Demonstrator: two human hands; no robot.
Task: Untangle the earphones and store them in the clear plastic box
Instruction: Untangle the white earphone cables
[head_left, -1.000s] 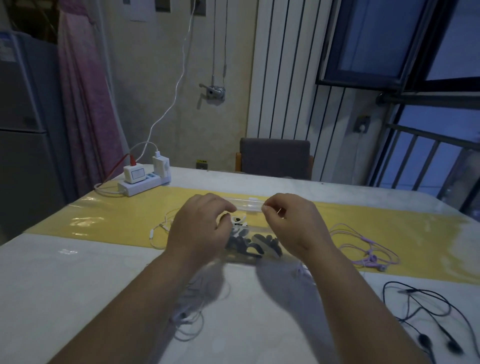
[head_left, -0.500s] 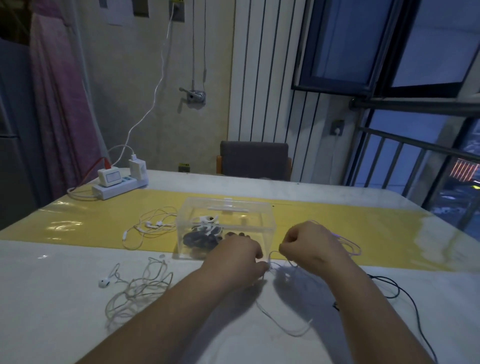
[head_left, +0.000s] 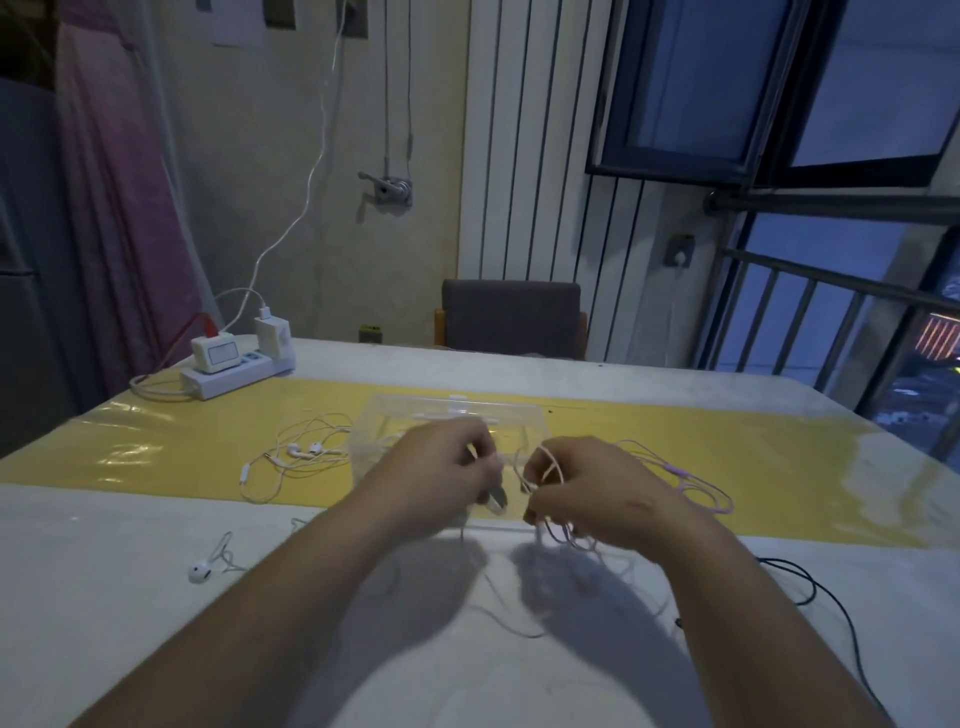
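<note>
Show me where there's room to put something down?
Free: white strip between power strip and chair; yellow mat's right end past the pink earphones. Crowded: left hand and right hand gripping a tangled cord by the box.

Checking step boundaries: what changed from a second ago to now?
Both hands left the lid of the clear plastic box and came back toward the person. The left hand and right hand now pinch a pale tangled earphone cord held above the white table, strands hanging. Unchanged: the box, the white earphones left of it, the black earphones on the right, the white power strip.
</note>
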